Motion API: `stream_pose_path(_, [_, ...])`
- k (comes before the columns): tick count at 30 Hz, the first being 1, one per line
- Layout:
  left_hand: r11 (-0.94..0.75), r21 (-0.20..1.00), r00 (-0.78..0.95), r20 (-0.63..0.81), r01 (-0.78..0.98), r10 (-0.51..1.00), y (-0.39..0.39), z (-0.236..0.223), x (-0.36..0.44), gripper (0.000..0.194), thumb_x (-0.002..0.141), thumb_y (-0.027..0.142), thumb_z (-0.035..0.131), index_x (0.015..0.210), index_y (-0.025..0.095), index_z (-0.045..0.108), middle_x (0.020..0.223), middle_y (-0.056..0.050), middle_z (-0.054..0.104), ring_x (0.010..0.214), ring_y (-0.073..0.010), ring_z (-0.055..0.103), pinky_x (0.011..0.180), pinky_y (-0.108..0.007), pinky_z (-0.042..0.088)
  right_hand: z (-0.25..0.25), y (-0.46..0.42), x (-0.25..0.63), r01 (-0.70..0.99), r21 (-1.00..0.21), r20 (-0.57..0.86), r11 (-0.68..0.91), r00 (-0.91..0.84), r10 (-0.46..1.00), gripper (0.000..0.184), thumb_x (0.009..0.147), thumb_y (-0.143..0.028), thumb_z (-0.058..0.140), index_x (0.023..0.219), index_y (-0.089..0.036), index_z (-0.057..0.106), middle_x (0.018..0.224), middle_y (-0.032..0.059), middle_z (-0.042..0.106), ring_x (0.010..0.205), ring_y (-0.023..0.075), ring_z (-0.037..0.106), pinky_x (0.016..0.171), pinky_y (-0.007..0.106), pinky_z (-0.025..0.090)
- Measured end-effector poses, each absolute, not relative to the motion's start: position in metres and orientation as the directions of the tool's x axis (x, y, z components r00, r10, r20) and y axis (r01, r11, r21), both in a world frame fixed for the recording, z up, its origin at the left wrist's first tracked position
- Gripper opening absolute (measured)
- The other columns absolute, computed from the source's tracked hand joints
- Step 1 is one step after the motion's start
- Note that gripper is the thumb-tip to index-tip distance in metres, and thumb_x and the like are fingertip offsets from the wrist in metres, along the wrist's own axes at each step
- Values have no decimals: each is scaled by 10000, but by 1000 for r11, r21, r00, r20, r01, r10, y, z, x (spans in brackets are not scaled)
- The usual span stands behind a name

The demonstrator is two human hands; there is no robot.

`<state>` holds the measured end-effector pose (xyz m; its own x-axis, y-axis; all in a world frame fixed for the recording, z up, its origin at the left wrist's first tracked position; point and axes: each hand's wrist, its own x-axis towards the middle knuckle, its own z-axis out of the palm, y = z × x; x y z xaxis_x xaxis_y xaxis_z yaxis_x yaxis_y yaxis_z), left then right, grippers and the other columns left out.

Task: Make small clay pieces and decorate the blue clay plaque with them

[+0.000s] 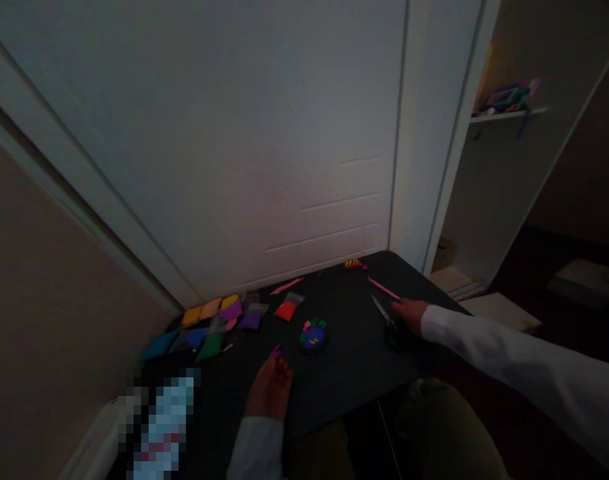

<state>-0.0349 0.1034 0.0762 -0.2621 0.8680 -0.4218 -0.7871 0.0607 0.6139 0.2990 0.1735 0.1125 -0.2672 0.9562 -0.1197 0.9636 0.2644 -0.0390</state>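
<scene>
My left hand point(270, 387) is closed in a pinch near the table's front edge, holding a small purple piece of modelling clay point(277, 350) at its fingertips. To its right sits a round blue clay piece point(312, 335) decorated with green, pink, red and yellow bits. My right hand point(409, 315) rests low over the right side of the table, beside the scissors point(383, 310) and at the near end of a thin pink tool point(384, 289). Its fingers are dark and partly hidden, so whether they grip either one cannot be made out.
Bags of coloured clay point(212, 343) cover the left side of the dark table point(349, 373). A bag of red-orange clay point(288, 308) and a pink strip point(287, 286) lie farther back. A red and yellow clay piece point(353, 264) lies near the white panel point(304, 133) behind the table.
</scene>
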Motion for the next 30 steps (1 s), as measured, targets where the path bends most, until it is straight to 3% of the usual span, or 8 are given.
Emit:
stream_pose_path(3, [60, 641, -275, -409, -765, 870, 103, 76, -33, 154, 742, 49, 474, 703, 135, 595, 578, -22, 610, 531, -109, 585, 520, -237, 480, 107, 153, 308, 958, -45, -90, 283, -286, 954, 444, 636, -59, 539, 1056, -203, 528, 990, 109, 564, 803, 238, 600, 663, 320, 437])
stream_pose_path(6, [62, 654, -274, -400, -754, 874, 102, 76, -33, 140, 736, 59, 486, 694, 137, 594, 585, -17, 608, 538, -106, 583, 526, -234, 480, 106, 136, 311, 949, -74, -29, 305, -308, 951, 299, 761, -217, 447, 1044, -190, 539, 1011, 116, 546, 864, 218, 572, 723, 305, 423])
stream_pose_path(13, [76, 669, -280, -409, -739, 868, 102, 76, -33, 125, 730, 77, 494, 678, 146, 584, 578, -7, 599, 546, -103, 579, 531, -231, 482, 104, 118, 282, 950, -107, 54, 293, -288, 956, 472, 815, -488, 269, 1152, -217, 458, 917, 121, 572, 858, 244, 543, 735, 342, 382])
stream_pose_path(16, [76, 673, -290, -414, -736, 863, 102, 77, -33, 142, 733, 68, 481, 667, 148, 578, 562, -4, 592, 532, -100, 572, 525, -231, 480, 100, 112, 270, 944, -116, 24, 308, -307, 951, 415, 820, -477, 265, 1053, -244, 517, 847, 92, 586, 753, 210, 560, 670, 315, 381])
stream_pose_path(20, [77, 680, -295, -413, -729, 862, 103, 77, -33, 147, 735, 63, 473, 668, 148, 572, 554, -1, 588, 526, -100, 567, 518, -231, 477, 106, 95, 272, 946, -85, 56, 314, -310, 949, 320, 826, -407, 307, 928, -252, 568, 864, 90, 570, 814, 230, 525, 712, 356, 341])
stream_pose_path(23, [85, 687, -287, -409, -721, 866, 104, 77, -32, 129, 729, 68, 490, 678, 144, 581, 558, -5, 590, 526, -98, 568, 515, -224, 475, 113, 83, 284, 940, -73, 101, 332, -324, 941, 246, 808, -348, 374, 951, -274, 560, 896, 79, 559, 885, 243, 490, 740, 372, 325])
stream_pose_path(28, [84, 695, -294, -406, -714, 865, 104, 77, -32, 125, 725, 75, 502, 660, 146, 582, 556, 0, 585, 516, -90, 568, 510, -211, 476, 110, 81, 310, 926, -184, -21, 331, -341, 940, 280, 730, -254, 463, 997, -233, 543, 935, 74, 523, 810, 180, 539, 702, 284, 392])
stream_pose_path(30, [90, 699, -290, -406, -709, 867, 103, 77, -31, 129, 720, 58, 498, 670, 136, 588, 556, -8, 587, 516, -93, 570, 509, -213, 479, 106, 81, 318, 941, -169, -47, 292, -304, 952, 324, 725, -269, 460, 1040, -218, 519, 940, 81, 518, 780, 182, 559, 670, 280, 411])
